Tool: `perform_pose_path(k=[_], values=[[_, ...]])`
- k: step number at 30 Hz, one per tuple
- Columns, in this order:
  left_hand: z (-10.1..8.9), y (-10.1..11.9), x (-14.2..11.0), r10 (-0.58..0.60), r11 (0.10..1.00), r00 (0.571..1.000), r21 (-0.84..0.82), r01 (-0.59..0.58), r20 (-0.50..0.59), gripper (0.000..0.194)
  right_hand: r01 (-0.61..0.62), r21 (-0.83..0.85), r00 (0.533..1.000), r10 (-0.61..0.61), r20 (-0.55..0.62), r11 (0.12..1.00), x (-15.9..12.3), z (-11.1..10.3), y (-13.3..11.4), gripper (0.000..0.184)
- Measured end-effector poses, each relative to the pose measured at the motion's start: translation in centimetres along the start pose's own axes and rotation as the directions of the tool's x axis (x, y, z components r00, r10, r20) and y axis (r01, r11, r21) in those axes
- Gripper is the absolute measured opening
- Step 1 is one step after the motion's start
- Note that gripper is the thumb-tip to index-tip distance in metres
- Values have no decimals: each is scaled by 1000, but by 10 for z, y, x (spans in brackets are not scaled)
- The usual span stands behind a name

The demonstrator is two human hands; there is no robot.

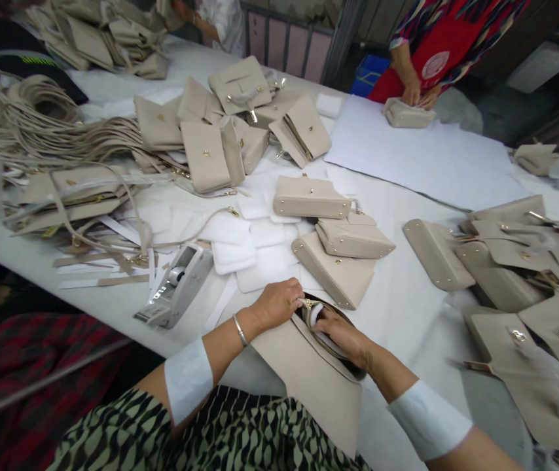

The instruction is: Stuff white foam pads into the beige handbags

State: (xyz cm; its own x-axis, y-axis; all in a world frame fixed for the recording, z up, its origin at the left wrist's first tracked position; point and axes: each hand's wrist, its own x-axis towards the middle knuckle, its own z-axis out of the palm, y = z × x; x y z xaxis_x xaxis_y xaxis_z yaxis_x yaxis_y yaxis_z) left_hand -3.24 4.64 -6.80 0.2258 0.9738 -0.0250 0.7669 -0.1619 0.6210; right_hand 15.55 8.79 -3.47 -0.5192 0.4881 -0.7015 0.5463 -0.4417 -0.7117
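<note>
A beige handbag (pixel 316 386) lies in front of me, its wide flap folded toward my body and its mouth open. My left hand (pixel 277 304) is closed on the bag's rim at the left end, near a gold-coloured zipper. Into the opening reaches my right hand (pixel 342 332), its fingers closed around a piece of white padding (pixel 315 315). The fingertips are partly hidden inside the bag. Just beyond both hands, flat white padding sheets (pixel 260 252) lie beside several beige handbags (pixel 331 268).
A grey tape dispenser (pixel 181 284) stands left, near coiled beige straps (pixel 46 108). More handbags (pixel 500 261) are heaped at right. Across the white table (pixel 407 307), a person in a red apron (pixel 431 59) handles a bag (pixel 407 114) by a white sheet (pixel 407 154).
</note>
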Motion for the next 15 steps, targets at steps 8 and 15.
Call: perform_pose_path(k=[8,15], values=[[5,-1,2,45,999,995,-13,-46,-90,19,-33,-236,976,82,201,971,20,-17,6,36],[-2,1,-4,23,1000,999,6,-23,-45,14,63,237,974,-112,196,970,21,-10,18,33]])
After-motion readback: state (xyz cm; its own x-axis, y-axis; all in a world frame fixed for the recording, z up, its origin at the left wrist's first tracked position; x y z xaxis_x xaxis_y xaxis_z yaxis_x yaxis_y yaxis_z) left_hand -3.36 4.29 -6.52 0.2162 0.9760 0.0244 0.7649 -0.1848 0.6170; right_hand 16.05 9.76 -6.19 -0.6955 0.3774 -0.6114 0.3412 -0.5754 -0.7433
